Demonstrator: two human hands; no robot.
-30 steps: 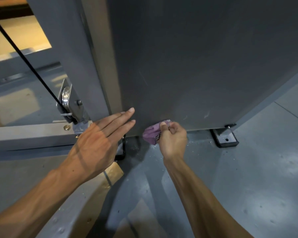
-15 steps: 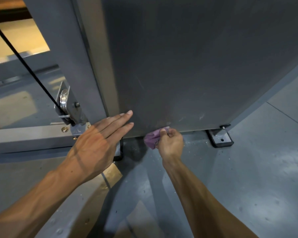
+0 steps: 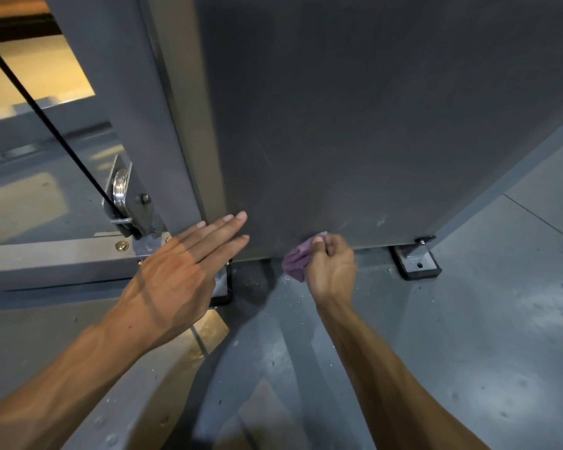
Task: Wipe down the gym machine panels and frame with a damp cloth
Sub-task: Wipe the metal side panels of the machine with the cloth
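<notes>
1. Head view: a large dark grey panel (image 3: pixel 371 125) of the gym machine fills the upper middle and serves as the landmark.
2. The right hand (image 3: pixel 333 271) is clenched round a bunched purple cloth (image 3: pixel 296 261), thumb on top, and holds it against the panel's bottom edge, about midway along it.
3. The left hand (image 3: pixel 179 277) is flat and relaxed, fingers straight and close together; its fingertips (image 3: pixel 241 216) lie at the panel's lower left corner, though whether they press on the surface cannot be told.
4. Left of the panel stands a grey upright frame post (image 3: pixel 121 108).
5. At the foot of that post, a metal pulley (image 3: pixel 120 190) sits in a bracket, and a black cable (image 3: pixel 43 108) runs up and leftward from it.
6. A horizontal frame bar (image 3: pixel 52 258) with a brass bolt (image 3: pixel 122 246) extends left from the post's base.
7. Below the panel's right corner, a foot plate (image 3: pixel 416 263) rests on the grey floor (image 3: pixel 485 319).
</notes>
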